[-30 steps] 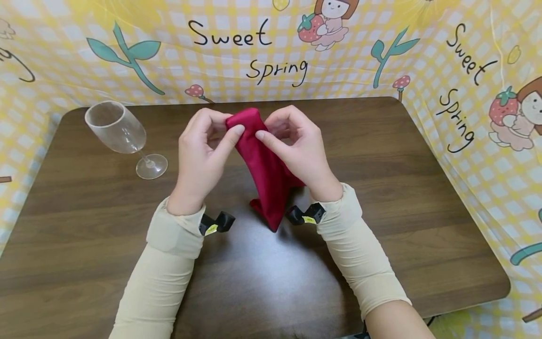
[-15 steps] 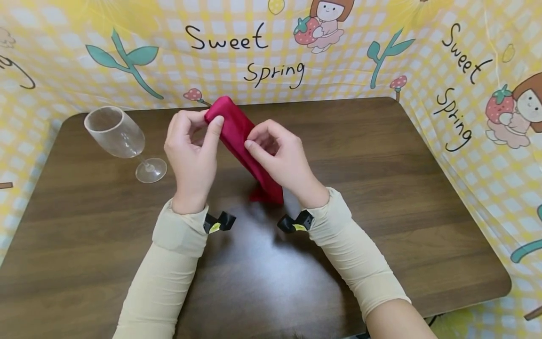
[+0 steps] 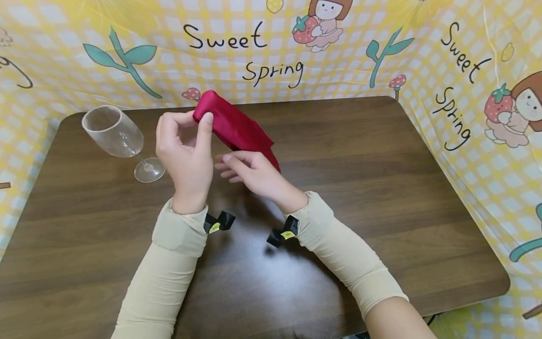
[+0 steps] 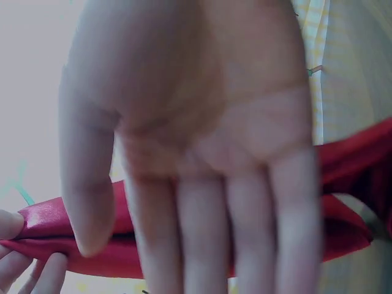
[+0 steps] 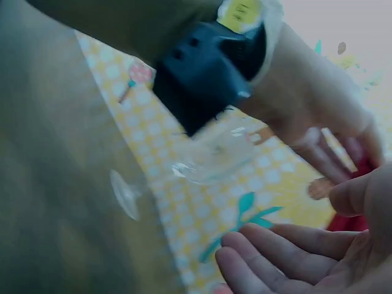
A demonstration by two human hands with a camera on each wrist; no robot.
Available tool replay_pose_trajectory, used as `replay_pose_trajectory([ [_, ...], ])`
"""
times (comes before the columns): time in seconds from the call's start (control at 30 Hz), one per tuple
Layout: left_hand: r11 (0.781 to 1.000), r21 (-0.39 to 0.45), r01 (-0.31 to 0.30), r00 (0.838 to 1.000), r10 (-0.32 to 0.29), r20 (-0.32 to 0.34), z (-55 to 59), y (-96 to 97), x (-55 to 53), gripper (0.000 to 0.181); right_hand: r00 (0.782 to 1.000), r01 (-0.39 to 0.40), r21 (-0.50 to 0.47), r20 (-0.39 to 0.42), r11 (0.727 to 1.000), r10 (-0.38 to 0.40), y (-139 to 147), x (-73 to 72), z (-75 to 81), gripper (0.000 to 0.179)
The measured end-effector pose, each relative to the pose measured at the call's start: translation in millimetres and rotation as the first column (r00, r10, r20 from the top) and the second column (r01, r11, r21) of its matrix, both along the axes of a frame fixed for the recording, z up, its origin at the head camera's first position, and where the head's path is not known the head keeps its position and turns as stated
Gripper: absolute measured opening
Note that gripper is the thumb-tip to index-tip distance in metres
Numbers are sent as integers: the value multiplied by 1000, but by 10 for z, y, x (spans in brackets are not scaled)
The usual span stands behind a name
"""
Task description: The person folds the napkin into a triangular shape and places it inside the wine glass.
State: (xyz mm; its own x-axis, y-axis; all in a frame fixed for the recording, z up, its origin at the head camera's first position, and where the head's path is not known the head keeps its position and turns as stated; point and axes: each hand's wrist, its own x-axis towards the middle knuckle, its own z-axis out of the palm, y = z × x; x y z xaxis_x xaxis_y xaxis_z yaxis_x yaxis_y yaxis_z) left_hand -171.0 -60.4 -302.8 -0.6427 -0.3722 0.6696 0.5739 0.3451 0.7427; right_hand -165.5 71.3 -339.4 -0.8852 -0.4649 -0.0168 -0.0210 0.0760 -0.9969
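Observation:
In the head view my left hand pinches one end of a folded red satin cloth between thumb and fingers. The cloth is held above the table and slants down to the right. My right hand is just below it, fingers extended and holding nothing. The left wrist view has the right palm close to the camera, covering the middle of the red cloth; the left fingertips grip its end. In the right wrist view the right hand's fingers are spread loosely.
A clear wine glass stands on the brown wooden table, left of my left hand. Patterned yellow-checked fabric hangs behind the table and along its right side. A black wrist camera juts from the left sleeve.
My left hand has moved left with the cloth's end. My right hand has let go of the cloth and shifted down and left beneath it, its fingers straightening.

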Motion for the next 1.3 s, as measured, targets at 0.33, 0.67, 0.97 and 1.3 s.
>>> replay_pose_trajectory([
  [0.33,986,148,72,997,-68,-33,45,-4,41,22,940,78,-526,323,847,114,-115,-12,-187,39],
  [0.67,935,307,177,984,-177,-30,33,36,28,17,939,209,-827,319,522,130,-57,-83,-203,53],
  [0.97,911,333,244,967,-253,-16,133,104,124,11,910,369,-876,408,310,69,107,-187,-59,60],
  [1.3,874,365,320,943,-331,-34,84,127,102,10,904,397,-886,422,239,62,248,-256,43,45],
])
